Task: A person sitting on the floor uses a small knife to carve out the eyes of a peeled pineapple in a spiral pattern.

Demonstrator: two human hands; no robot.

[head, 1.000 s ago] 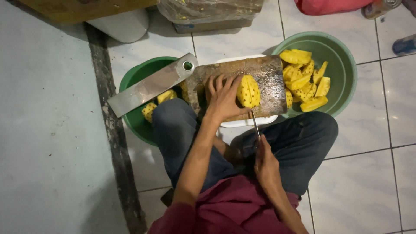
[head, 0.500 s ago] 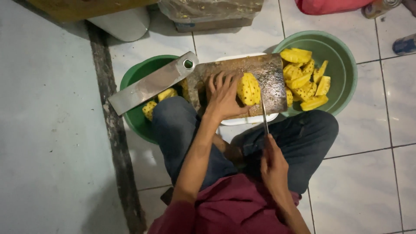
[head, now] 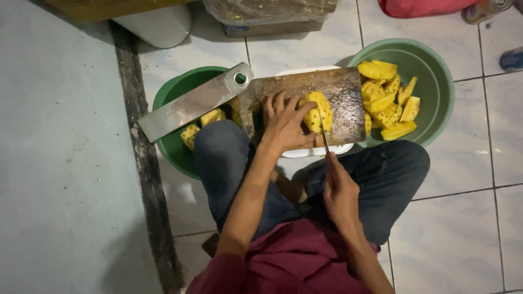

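Note:
A peeled pineapple piece lies on a worn wooden cutting board that rests over a white basin. My left hand presses on the board and holds the piece from its left side. My right hand grips a thin knife, its blade pointing up at the piece's near edge. A big steel cleaver lies across the rim of the left green basin.
The left green basin holds a few pineapple chunks. The right green basin holds several cut pineapple slices. My crossed legs in dark trousers sit below the board. A plastic-covered box stands at the top.
My right hand with the knife has moved to the right and slightly forward, bringing the blade up to the pineapple piece. My left hand stays on the fruit.

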